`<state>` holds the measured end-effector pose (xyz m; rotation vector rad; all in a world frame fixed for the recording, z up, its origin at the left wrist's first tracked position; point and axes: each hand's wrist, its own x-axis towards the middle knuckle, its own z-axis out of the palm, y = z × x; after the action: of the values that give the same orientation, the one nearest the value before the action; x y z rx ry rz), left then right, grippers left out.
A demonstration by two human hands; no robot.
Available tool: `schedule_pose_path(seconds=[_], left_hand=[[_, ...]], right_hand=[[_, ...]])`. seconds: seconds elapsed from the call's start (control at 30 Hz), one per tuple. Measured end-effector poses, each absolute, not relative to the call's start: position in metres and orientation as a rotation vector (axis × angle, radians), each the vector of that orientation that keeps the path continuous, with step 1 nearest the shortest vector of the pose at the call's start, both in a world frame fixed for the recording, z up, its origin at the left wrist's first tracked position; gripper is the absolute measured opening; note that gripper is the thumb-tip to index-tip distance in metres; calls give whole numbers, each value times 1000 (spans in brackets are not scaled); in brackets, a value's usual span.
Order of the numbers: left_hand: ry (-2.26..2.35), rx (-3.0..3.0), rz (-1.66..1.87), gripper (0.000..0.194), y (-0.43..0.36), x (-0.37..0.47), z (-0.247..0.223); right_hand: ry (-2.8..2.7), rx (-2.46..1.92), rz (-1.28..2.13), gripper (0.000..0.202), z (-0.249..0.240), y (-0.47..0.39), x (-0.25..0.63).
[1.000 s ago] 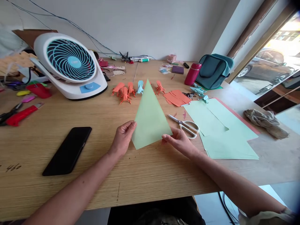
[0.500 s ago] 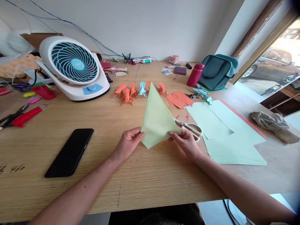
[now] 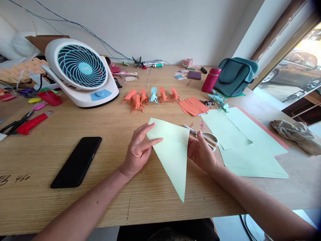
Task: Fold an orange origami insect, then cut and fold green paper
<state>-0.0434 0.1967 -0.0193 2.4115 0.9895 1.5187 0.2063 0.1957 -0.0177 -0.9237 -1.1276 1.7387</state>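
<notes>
A pale green folded paper (image 3: 173, 150) is held above the table, its long point toward me and its wide end away. My left hand (image 3: 140, 147) grips its left edge, with two fingers over the top face and the thumb side partly hidden. At the right edge, my right hand (image 3: 202, 150) has its thumb raised and fingers apart, partly behind the paper; whether they touch it is hard to tell. White-handled scissors (image 3: 209, 139) lie just beyond my right hand. Several folded orange paper figures (image 3: 136, 102) and a blue one (image 3: 153, 95) stand further back.
A black phone (image 3: 76, 162) lies left of my left hand, and a white fan (image 3: 82, 72) stands behind it. Green sheets (image 3: 253, 160) lie at the right. Orange papers (image 3: 193, 106), a red bottle (image 3: 211, 79) and a teal bag (image 3: 235, 77) are further back.
The green paper has turned round, so its long point now faces me instead of away. My left hand has moved up its edge. My right hand has loosened its pinch and spread its fingers.
</notes>
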Motion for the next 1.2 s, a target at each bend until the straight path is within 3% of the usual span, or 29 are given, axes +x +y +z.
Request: schedule_pose_path(seconds=[0.27,0.4,0.57,0.83,1.07,1.2], left_hand=[[1183,2334,1506,60,194,-40,-21],[1247,1774,1489,50,194,-40,-21],[1173,1391,1086,37,195,-39,-20],[1221,1313,1116,40,194,-35,-21],[1147,1065,1354,37,192,-32,-22],[1099,1042,1312,37,190,-30,-21]], right_hand=[[-1125,-988,1727,37,-27,196,204],[-1161,-977,1587,34,-32,200,208],[-1249,-989,1467,27,-30,198,208],[-1313,-917,1622,37,-22,192,208],[-1663,-1170,1631,41,-15,182,202],[-1706,-1304,1597,45,-15,178,199]])
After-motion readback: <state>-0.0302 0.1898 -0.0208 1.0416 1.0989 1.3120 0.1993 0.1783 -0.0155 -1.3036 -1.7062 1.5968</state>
